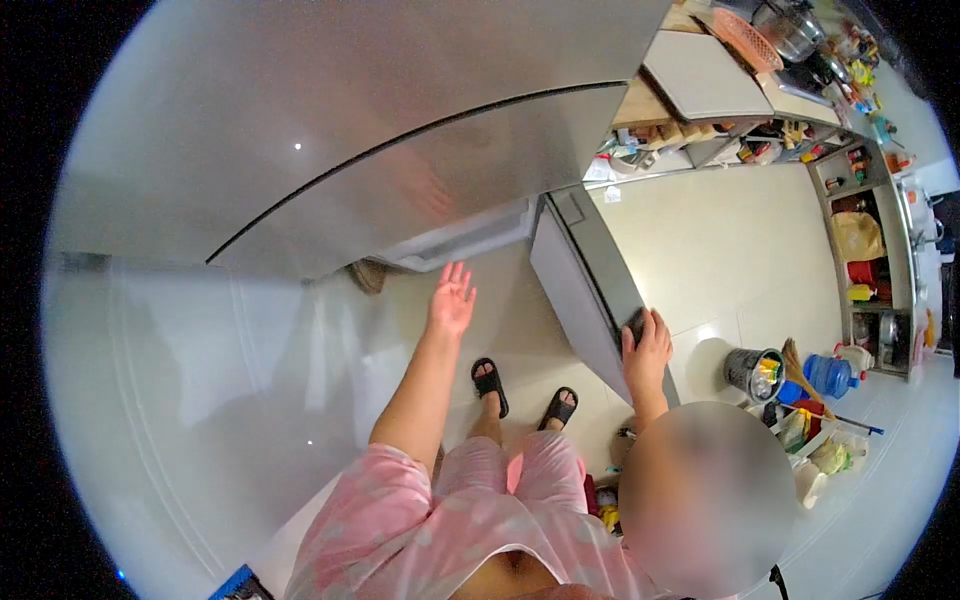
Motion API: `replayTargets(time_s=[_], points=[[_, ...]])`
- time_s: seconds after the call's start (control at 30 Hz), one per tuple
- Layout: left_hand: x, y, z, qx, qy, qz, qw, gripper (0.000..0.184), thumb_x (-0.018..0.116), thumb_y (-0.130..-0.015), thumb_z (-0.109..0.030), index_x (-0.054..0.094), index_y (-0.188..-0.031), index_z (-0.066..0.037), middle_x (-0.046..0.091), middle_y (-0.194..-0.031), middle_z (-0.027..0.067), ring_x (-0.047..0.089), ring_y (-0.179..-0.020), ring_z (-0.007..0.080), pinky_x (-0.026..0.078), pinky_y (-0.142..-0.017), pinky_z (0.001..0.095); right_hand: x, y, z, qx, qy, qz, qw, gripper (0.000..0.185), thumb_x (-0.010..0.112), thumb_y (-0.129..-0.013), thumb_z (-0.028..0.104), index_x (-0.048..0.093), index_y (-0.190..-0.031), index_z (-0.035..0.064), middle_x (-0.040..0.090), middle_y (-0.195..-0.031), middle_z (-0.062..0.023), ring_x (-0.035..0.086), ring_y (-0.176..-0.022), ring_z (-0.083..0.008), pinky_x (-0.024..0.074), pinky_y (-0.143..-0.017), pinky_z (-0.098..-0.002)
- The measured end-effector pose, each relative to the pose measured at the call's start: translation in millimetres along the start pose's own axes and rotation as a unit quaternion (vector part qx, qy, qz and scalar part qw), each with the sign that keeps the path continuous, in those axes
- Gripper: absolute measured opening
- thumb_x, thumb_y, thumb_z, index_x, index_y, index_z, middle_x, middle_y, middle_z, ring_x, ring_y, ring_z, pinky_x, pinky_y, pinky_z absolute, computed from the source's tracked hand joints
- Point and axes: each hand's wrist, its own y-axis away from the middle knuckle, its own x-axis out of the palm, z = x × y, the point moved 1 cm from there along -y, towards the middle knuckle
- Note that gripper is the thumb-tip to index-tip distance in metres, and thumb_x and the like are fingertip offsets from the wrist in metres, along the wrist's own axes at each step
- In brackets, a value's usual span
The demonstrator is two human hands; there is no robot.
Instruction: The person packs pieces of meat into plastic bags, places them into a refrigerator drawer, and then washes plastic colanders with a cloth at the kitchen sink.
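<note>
My left hand [452, 300] reaches forward with fingers spread and holds nothing, close to the pale inside edge [470, 240] of an open lower compartment. That compartment is part of a large silver refrigerator [400, 100]. Its lower door [585, 290] stands swung out to the right. On the outer edge of the door, my right hand [650, 355] is curled, next to a small dark patch [635, 322] partly hidden by the fingers. The inside of the compartment is mostly out of sight.
Between the hands, my feet in black sandals [487, 382] stand on the tiled floor. To the right are a bin [755, 372], a broom [795, 370], a blue water bottle [828, 376] and bags. Counters with open shelves [850, 235] line the far right. A blurred disc covers the lower right.
</note>
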Motion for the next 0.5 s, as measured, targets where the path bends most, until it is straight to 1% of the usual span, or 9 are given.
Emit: replayTargets(time_s=[0.03, 0.07, 0.13, 0.17, 0.27, 0.33, 0.37, 0.5], points=[[9, 1, 2, 0.005, 0.008, -0.011, 1.000, 0.069, 0.044, -0.075, 0.000, 0.028, -0.139, -0.021, 0.032, -0.143, -0.0011, 0.028, -0.132, 0.0165, 0.019, -0.105, 0.0388, -1, 7, -14, 0.013, 0.025, 0.024, 0.999, 0.053, 0.058, -0.084, 0.029, 0.042, -0.128, 0.0039, 0.052, -0.117, -0.0175, 0.050, -0.108, -0.0342, 0.0391, -0.091, -0.0435], [17, 1, 4, 0.013, 0.017, -0.023, 1.000, 0.071, 0.043, -0.075, 0.001, 0.025, -0.141, -0.020, 0.031, -0.143, -0.0005, 0.027, -0.132, 0.0160, 0.016, -0.106, 0.0381, 1, 9, -29, 0.079, -0.030, 0.125, 0.989, 0.055, 0.057, -0.085, 0.032, 0.041, -0.128, 0.0012, 0.054, -0.112, -0.0211, 0.054, -0.101, -0.0360, 0.0426, -0.085, -0.0449], [19, 0, 15, 0.031, -0.020, -0.029, 0.999, 0.063, 0.046, -0.077, -0.003, 0.032, -0.136, -0.021, 0.035, -0.141, -0.0014, 0.030, -0.130, 0.0173, 0.023, -0.104, 0.0401, 0, 11, -39, 0.049, -0.067, 0.111, 0.990, 0.057, 0.056, -0.085, 0.034, 0.039, -0.126, -0.0014, 0.056, -0.104, -0.0235, 0.057, -0.093, -0.0386, 0.0456, -0.078, -0.0455], [19, 0, 20, 0.040, -0.041, -0.032, 0.998, 0.060, 0.048, -0.078, -0.005, 0.035, -0.134, -0.022, 0.036, -0.140, -0.0019, 0.032, -0.129, 0.0180, 0.026, -0.103, 0.0411, 0, 11, -41, 0.048, -0.065, 0.133, 0.988, 0.055, 0.056, -0.085, 0.034, 0.041, -0.123, -0.0017, 0.057, -0.102, -0.0236, 0.057, -0.091, -0.0393, 0.0461, -0.077, -0.0454], [17, 5, 26, 0.046, 0.040, -0.023, 0.998, 0.058, 0.049, -0.080, -0.008, 0.034, -0.135, -0.021, 0.035, -0.141, -0.0011, 0.032, -0.129, 0.0189, 0.027, -0.103, 0.0417, -4, 4, -34, 0.049, -0.059, 0.193, 0.978, 0.048, 0.056, -0.085, 0.036, 0.044, -0.113, -0.0018, 0.058, -0.096, -0.0235, 0.058, -0.086, -0.0409, 0.0472, -0.074, -0.0458], [17, 15, 19, 0.057, 0.057, -0.045, 0.996, 0.052, 0.049, -0.082, -0.010, 0.039, -0.131, -0.020, 0.037, -0.140, -0.0002, 0.034, -0.128, 0.0200, 0.027, -0.103, 0.0419, -10, 5, -21, 0.061, -0.050, 0.232, 0.970, 0.044, 0.056, -0.085, 0.036, 0.046, -0.106, -0.0010, 0.059, -0.095, -0.0233, 0.058, -0.084, -0.0415, 0.0473, -0.073, -0.0468], [15, 19, 14, 0.061, 0.065, -0.057, 0.994, 0.049, 0.048, -0.082, -0.011, 0.041, -0.129, -0.019, 0.038, -0.139, 0.0002, 0.034, -0.128, 0.0205, 0.027, -0.103, 0.0420, -6, 9, -17, 0.059, -0.057, 0.235, 0.968, 0.042, 0.056, -0.085, 0.037, 0.044, -0.101, 0.0003, 0.057, -0.097, -0.0242, 0.058, -0.086, -0.0423, 0.0470, -0.073, -0.0476], [-8, 12, -23, 0.077, 0.152, -0.033, 0.985, 0.034, 0.049, -0.082, -0.010, 0.052, -0.115, -0.017, 0.044, -0.134, 0.0013, 0.037, -0.126, 0.0218, 0.028, -0.103, 0.0426, 9, 30, 9, 0.063, -0.095, 0.237, 0.965, 0.048, 0.056, -0.085, 0.040, 0.040, -0.106, 0.0003, 0.055, -0.101, -0.0253, 0.056, -0.087, -0.0444, 0.0461, -0.074, -0.0488]])
